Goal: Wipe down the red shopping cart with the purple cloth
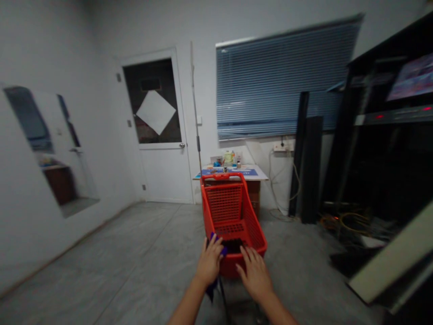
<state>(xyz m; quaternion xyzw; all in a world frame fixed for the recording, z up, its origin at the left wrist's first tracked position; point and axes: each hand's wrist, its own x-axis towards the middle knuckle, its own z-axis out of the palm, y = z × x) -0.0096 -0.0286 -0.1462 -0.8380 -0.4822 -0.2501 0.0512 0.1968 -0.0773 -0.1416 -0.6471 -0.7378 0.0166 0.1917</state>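
A red plastic shopping cart (256,225) stands in front of me on the floor. My left hand (209,262) lies over its near left corner with fingers stretched out on a purple cloth (223,251). Part of that cloth hangs down outside the basket, below my wrist. At the near rim, my right hand (256,273) has its fingers spread, the fingertips at or just over the edge; contact is hard to tell. Something dark (233,246) lies inside the basket between my hands, its kind unclear.
Behind the cart is a small table (262,174) with bottles and small items. A white door (165,176) and a wall mirror (67,158) are to the left. Dark speakers (311,171), loose cables (353,223) and a black rack stand right. Blinds (270,85) cover the window.
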